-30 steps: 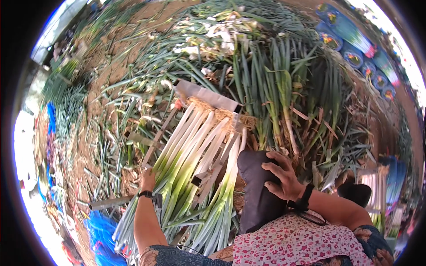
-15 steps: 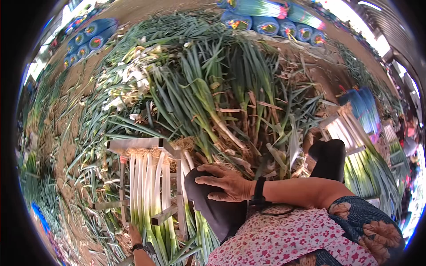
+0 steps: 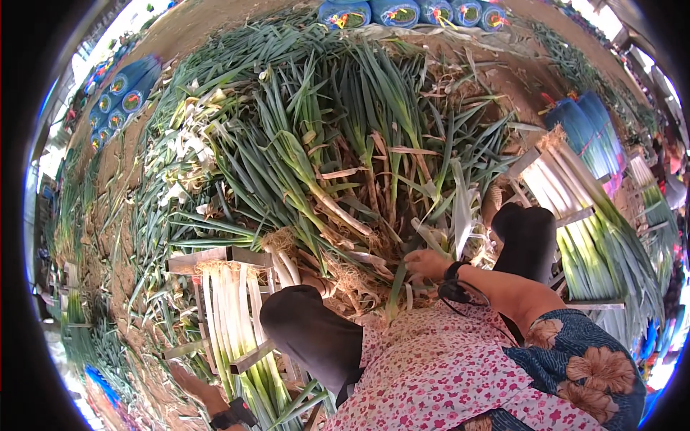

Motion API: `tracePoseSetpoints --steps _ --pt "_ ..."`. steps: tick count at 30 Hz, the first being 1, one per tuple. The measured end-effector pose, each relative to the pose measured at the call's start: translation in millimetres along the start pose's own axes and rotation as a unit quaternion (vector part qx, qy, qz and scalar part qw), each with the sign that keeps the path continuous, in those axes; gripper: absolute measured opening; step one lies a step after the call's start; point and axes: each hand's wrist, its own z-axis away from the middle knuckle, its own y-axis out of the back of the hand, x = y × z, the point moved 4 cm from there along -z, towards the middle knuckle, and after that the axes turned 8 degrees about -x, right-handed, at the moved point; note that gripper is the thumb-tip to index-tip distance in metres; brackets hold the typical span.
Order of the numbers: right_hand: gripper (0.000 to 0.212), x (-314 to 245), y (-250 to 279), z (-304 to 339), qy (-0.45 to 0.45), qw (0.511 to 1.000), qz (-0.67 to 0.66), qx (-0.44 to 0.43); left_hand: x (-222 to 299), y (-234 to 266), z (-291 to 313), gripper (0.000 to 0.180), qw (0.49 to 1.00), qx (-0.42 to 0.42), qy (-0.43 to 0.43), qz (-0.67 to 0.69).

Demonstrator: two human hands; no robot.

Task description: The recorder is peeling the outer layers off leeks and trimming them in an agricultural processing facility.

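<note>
My right hand (image 3: 429, 264) reaches down between my knees at the near edge of a leek heap (image 3: 338, 144). Its fingers are curled closed beside pale, peeled leaves (image 3: 463, 208); what they grip is hidden. A green leaf strip (image 3: 397, 291) hangs by the fingertips. At the lower left my left hand (image 3: 188, 381) is open, fingers stretched out, beside a wooden rack (image 3: 198, 260). Trimmed leeks (image 3: 230, 309) lie in that rack, white shafts with roots against its far board and green tops toward me. Two white leeks (image 3: 282, 262) lean at its right side.
On the right another rack of leeks (image 3: 568, 187) stands past my right knee (image 3: 528, 233). Blue wrapped leek bundles (image 3: 395, 13) line the far side, with more stacked at far left (image 3: 122, 97). Loose leaves and brown soil (image 3: 108, 215) cover the ground at left.
My right hand has left my left knee and moved right, down to the leeks between my legs. My left hand has shifted left, away from the racked leeks. The view has tilted downward and right.
</note>
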Motion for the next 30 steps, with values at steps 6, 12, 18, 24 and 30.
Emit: tracePoseSetpoints --steps 6,12,18,24,30 --pt "0.041 -1.9 17.4 -62.6 -0.023 0.987 -0.159 0.029 215.3 -151.2 31.0 0.036 0.966 -0.146 -0.133 0.166" --pt "0.047 -23.7 31.9 -94.8 -0.005 0.961 -0.269 0.063 282.5 -363.6 90.6 0.029 0.896 -0.341 -0.02 0.283" --pt "0.061 -17.0 43.9 -178.9 -0.036 0.976 -0.197 0.083 286.9 -394.3 110.5 0.03 0.862 -0.403 0.05 0.303" --pt "0.07 -9.6 45.2 -229.6 -0.132 0.975 -0.121 0.128 282.4 -402.0 111.7 0.028 0.811 -0.426 0.151 0.371" --pt "0.034 -72.5 51.3 -175.2 0.011 0.923 -0.354 0.152 294.0 -393.5 106.5 0.028 0.768 -0.447 0.187 0.418"
